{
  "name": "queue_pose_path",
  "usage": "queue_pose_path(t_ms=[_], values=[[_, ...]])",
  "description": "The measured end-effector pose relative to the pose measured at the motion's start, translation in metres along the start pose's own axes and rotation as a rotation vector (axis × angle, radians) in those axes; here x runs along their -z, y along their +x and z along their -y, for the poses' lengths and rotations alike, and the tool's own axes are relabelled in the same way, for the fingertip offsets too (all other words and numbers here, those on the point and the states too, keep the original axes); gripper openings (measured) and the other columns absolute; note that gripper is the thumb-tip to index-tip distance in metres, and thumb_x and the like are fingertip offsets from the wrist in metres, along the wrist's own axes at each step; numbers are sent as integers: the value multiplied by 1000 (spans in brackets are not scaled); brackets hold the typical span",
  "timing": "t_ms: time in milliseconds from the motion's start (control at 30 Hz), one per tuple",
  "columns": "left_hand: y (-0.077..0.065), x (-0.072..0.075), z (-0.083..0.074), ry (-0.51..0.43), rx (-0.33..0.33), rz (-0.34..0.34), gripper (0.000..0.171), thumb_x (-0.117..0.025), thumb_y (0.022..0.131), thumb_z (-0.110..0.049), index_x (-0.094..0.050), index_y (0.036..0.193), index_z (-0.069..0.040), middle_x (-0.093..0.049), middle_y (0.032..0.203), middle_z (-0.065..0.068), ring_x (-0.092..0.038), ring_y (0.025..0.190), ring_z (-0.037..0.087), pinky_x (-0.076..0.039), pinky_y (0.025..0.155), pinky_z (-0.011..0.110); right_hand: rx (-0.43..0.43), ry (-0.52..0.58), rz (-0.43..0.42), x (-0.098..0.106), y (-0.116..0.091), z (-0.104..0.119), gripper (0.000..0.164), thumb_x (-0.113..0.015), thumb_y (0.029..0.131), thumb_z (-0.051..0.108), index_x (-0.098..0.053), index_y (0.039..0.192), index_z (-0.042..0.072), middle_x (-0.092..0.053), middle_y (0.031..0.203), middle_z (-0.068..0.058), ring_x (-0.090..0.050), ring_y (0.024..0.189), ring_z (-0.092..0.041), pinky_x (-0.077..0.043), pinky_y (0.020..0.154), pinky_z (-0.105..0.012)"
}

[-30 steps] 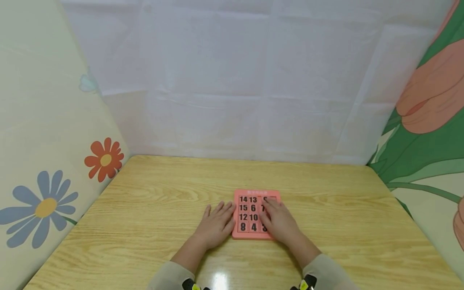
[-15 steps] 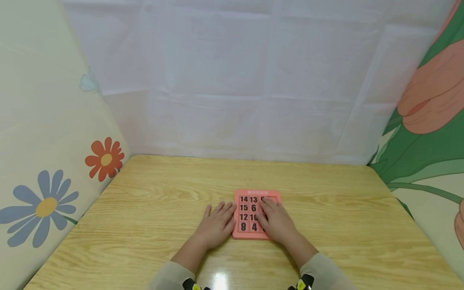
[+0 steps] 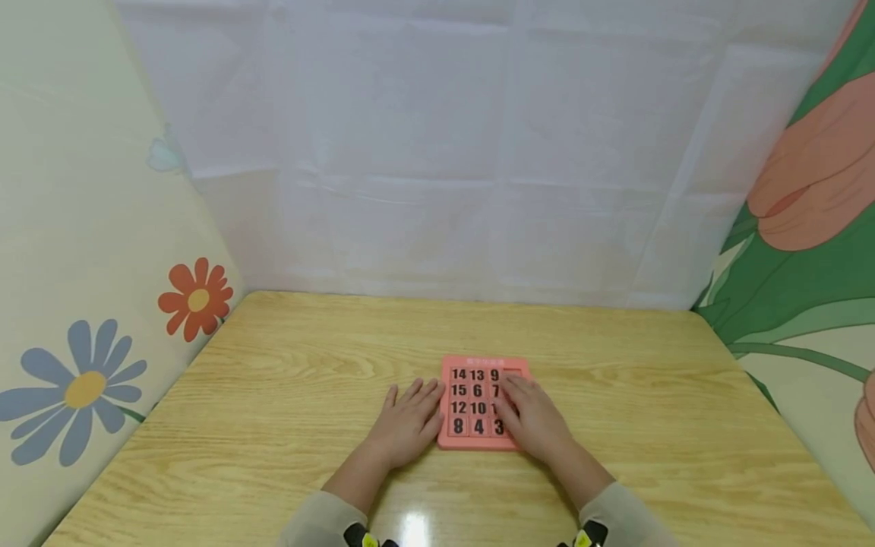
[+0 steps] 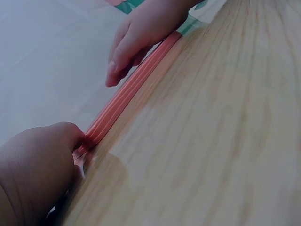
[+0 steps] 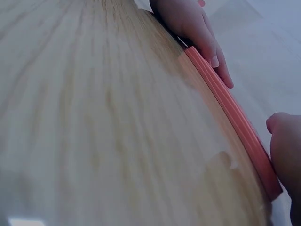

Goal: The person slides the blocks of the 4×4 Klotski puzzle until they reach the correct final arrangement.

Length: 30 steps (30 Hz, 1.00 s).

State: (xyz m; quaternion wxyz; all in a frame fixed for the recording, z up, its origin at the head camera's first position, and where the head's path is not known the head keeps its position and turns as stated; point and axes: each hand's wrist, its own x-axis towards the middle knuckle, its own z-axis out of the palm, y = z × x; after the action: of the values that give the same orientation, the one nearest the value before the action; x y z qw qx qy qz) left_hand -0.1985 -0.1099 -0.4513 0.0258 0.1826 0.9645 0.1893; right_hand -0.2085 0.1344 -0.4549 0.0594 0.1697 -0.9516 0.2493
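Number puzzle [image 3: 476, 399] flat, short of far edge of worktop [image 3: 328, 357]; left side touched by left hand [image 3: 406, 428], likely for steadying; tiles [image 3: 459, 408] partly covered by right hand [image 3: 535, 420], presumably for fingertip reach; fingers extended, nothing gripped.

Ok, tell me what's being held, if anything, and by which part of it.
Nothing is gripped: the pink number puzzle lies on the table; the left hand touches its left edge, the right hand is over its right side.

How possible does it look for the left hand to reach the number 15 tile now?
Probably yes: the left hand is at the near-left edge of the pink puzzle, beside the 15 tile; the right hand is over the opposite side, leaving it uncovered.
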Motion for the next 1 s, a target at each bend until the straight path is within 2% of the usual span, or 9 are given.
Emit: queue_pose_path(t_ms=[233,567,1000], values=[[2,-1,2,3,-4,-4,54,-38,105,-37,-35,153,-13,-32,160,7,-22,151,32,-6,122,60,-12,23,19,7,-8,-11,50,-51,101,30,-50,142,1,-47,150,-15,-40,142,-33,-27,121,-48],[1,-2,2,-4,-3,-3,54,-39,105,-37,-36,153,-13,-33,160,7,-22,151,32,-6,122,60,10,15,57,9,-19,-15,47,-52,101,31,-53,140,6,-47,150,-12,-41,142,-32,-27,121,-47],[1,-1,3,11,-10,-10,54,-39,105,-37,-36,152,-13,-34,160,7,-23,151,32,-7,122,60,24,15,47,9,-14,-15,46,-50,102,30,-54,139,5,-48,150,-14,-40,142,-33,-26,121,-48]])
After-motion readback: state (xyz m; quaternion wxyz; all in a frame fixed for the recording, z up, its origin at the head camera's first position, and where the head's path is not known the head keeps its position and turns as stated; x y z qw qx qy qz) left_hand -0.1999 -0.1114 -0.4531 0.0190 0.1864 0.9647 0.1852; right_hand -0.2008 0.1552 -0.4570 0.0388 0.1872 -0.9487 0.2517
